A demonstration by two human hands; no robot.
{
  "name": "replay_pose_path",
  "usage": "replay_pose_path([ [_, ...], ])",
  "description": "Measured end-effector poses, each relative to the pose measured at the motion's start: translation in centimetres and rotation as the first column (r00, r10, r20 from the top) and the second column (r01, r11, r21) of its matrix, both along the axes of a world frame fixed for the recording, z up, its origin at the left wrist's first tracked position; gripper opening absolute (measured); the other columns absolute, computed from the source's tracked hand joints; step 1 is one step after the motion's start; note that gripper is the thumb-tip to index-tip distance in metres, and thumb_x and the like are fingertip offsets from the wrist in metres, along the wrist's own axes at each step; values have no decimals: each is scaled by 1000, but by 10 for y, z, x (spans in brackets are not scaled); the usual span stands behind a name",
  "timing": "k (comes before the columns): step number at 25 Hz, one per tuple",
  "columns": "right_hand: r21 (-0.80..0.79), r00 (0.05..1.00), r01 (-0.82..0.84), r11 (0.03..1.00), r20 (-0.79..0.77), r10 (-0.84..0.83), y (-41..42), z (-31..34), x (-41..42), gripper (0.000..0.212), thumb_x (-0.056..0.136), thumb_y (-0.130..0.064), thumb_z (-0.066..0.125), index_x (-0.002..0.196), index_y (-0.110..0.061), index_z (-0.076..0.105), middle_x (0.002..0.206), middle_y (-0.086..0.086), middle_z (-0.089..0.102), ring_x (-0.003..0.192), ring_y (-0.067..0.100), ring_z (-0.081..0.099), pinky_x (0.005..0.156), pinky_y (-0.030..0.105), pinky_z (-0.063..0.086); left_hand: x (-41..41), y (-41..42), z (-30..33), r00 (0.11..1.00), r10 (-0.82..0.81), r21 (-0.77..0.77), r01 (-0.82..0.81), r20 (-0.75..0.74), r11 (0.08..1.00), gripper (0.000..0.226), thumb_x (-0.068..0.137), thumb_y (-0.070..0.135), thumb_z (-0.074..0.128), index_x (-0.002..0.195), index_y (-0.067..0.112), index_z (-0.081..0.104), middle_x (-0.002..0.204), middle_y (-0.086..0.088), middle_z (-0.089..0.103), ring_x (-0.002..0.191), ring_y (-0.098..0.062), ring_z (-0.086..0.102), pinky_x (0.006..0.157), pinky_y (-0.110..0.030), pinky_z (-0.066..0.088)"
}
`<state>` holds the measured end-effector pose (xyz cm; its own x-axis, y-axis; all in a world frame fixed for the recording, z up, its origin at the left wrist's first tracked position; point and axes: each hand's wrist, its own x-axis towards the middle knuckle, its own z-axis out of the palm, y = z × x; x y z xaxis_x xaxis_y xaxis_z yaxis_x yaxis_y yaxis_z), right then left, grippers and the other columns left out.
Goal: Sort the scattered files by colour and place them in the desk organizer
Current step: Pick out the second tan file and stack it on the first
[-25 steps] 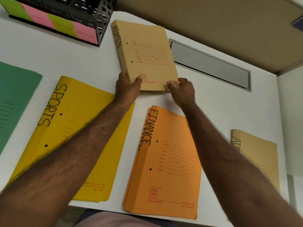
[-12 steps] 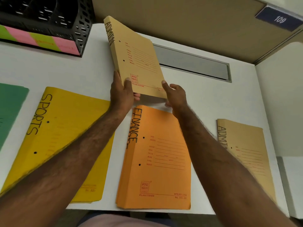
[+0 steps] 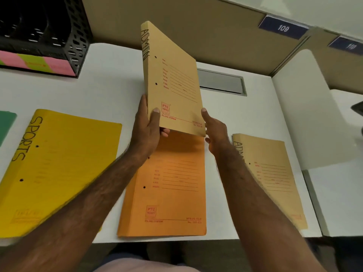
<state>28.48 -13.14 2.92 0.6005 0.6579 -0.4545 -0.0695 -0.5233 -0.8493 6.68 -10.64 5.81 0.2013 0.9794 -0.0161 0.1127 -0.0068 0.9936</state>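
Note:
A tan file marked ADMIN (image 3: 172, 81) is lifted off the desk and tilted up, spine to the left. My left hand (image 3: 146, 128) grips its lower left corner. My right hand (image 3: 213, 128) holds its lower right corner. Below it an orange file (image 3: 167, 189) lies flat, partly hidden by my arms. A yellow SPORTS file (image 3: 59, 163) lies to the left, a second tan ADMIN file (image 3: 273, 173) to the right. A green file (image 3: 5, 124) shows at the left edge. The black mesh desk organizer (image 3: 76, 46) stands at the back left.
The white desk (image 3: 108, 85) has a grey cable slot (image 3: 222, 83) behind the lifted file. Pink and green labels (image 3: 35, 62) run along the organizer's base. A tan partition (image 3: 196, 32) with number plates (image 3: 282, 27) stands behind, and a white divider (image 3: 304, 114) stands on the right.
Both hands have raised the tan ADMIN file from flat on the desk to tilted upright in the air, above the orange file. The camera has shifted, and the FINANCE writing is covered.

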Motion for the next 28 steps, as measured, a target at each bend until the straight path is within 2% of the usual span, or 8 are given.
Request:
replay_pose_path([
  [2, 2, 999, 31, 1000, -28, -31, -27, 7, 11, 39, 91, -71, 67, 90, -33, 59, 105, -8, 69, 112, 32, 61, 94, 54, 52, 11, -22, 2, 999, -37, 3, 37, 31, 999, 48, 115, 34, 38, 161, 29, 26, 133, -1, 64, 75, -20, 76, 60, -29, 63],
  [5, 32, 994, 101, 994, -48, -99, -72, 14, 33, 33, 92, -62, 73, 97, -30, 65, 113, 1, 74, 112, 32, 67, 97, 52, 59, 31, -57, 3, 992, -98, -7, 99, 83, 995, 48, 115, 35, 39, 161, 34, 26, 130, 0, 65, 75, -22, 75, 61, -34, 64],
  [9, 150, 980, 195, 969, -58, -188, -132, 17, 62, 41, 90, -46, 82, 117, -17, 70, 115, 1, 79, 107, 26, 76, 91, 47, 65, 56, -110, 6, 966, -225, 49, 220, 128, 974, 46, 113, 38, 41, 143, 70, 30, 125, 13, 67, 79, -23, 74, 61, -31, 63],
  [11, 186, 971, 235, 954, -7, -238, -163, 16, 77, 52, 87, -45, 85, 127, -16, 69, 117, -2, 78, 107, 22, 76, 92, 44, 65, 71, -133, 4, 955, -267, 76, 259, 126, 963, 46, 111, 40, 42, 136, 77, 29, 123, 18, 68, 82, -23, 74, 61, -30, 62],
  [15, 202, 941, 303, 931, 91, -326, -216, 6, 109, 53, 84, -52, 86, 124, -22, 69, 115, -7, 77, 105, 17, 75, 85, 39, 65, 101, -175, -11, 928, -360, 56, 356, 90, 933, 48, 110, 44, 45, 152, 58, 27, 129, 10, 66, 91, -28, 74, 67, -31, 63],
  [20, 134, 896, 334, 933, 264, -358, -271, -9, 147, 73, 80, -68, 81, 135, -22, 65, 127, -5, 66, 113, 17, 68, 98, 44, 61, 122, -216, -21, 861, -508, 21, 508, 7, 861, 52, 107, 51, 47, 140, 78, 18, 126, 22, 65, 94, -22, 72, 74, -31, 63],
  [24, 102, 890, 332, 938, 295, -347, -305, -21, 172, 78, 80, -70, 79, 137, -20, 64, 130, 1, 65, 116, 23, 68, 100, 48, 60, 136, -242, -36, 795, -600, -42, 599, -92, 800, 64, 108, 52, 47, 161, 45, 13, 137, 21, 61, 104, -20, 70, 80, -32, 63],
  [28, 70, 890, 322, 944, 319, -327, -333, -29, 194, 81, 78, -74, 76, 138, -21, 64, 128, 3, 66, 115, 24, 68, 99, 50, 60, 153, -264, -41, 746, -649, -65, 647, -153, 760, 66, 108, 51, 49, 160, 51, 8, 157, 20, 46, 136, -14, 55, 109, -41, 55],
])
